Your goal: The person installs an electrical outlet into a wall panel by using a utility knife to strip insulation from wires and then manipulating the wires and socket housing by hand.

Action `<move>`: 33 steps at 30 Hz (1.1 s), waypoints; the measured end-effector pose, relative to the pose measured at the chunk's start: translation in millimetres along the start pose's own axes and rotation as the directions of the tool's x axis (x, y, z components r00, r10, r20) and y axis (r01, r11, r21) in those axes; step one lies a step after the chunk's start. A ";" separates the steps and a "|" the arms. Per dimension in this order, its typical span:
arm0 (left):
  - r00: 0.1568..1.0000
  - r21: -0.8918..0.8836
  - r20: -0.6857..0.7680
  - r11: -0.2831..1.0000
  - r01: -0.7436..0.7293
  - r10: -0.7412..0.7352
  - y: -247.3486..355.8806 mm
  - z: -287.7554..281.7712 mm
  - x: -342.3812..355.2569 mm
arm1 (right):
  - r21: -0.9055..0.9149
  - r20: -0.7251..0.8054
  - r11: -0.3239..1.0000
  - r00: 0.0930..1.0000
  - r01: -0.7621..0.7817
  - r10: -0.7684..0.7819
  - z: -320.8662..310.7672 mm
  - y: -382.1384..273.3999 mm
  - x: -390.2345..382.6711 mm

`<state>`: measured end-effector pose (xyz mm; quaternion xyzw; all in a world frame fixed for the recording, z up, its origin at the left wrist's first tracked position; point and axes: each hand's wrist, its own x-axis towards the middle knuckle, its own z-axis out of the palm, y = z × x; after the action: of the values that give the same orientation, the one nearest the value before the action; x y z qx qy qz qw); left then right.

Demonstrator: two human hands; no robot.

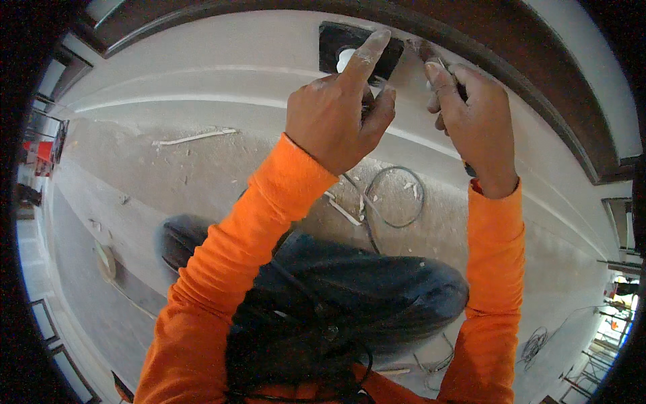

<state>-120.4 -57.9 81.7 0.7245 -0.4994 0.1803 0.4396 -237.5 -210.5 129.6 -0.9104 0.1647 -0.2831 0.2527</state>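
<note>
Left hand (336, 124): index finger stretched across the dark plate, its tip at the upper edge; thumb held apart, other fingers curled, and whether they grip anything cannot be told.
Dark plate (330, 44): against the white wall (235, 47), just under the brown trim, partly covered by the left index finger; a white rounded piece (345, 60) shows on its face.
Right hand (474, 118): just right of the plate, thumb and fingers pinched on a thin object (441, 62), mostly hidden, its kind unclear.
Far left: a red object (44, 149), too small to tell.
Floor, left: a pale strip (195, 137) lying among dusty crumbs.
Floor, middle: a grey cable (422, 195) looped near the wall, beyond the person's dark trousers (363, 289).
Floor, right: a loose coil of thin cable (535, 345).
</note>
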 end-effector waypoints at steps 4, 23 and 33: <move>0.996 0.047 0.084 0.999 0.026 -0.030 2.0 -2.3 0.5 | -0.139 0.022 0.989 0.999 0.043 -0.041 -9.7 4.0 1.9; 0.955 0.255 0.276 0.966 0.033 -0.106 23.3 -2.3 0.7 | 0.103 0.118 0.969 0.970 -0.226 0.214 -0.5 -9.0 2.5; 0.932 0.260 0.314 0.961 0.097 -0.179 33.7 4.4 1.6 | 0.228 0.103 0.944 0.970 -0.240 0.222 6.4 -9.5 2.3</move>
<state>-150.2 -66.2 95.8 0.8258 -0.4886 0.0823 0.2692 -230.4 -201.4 131.3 -0.8579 0.2254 -0.2345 0.3977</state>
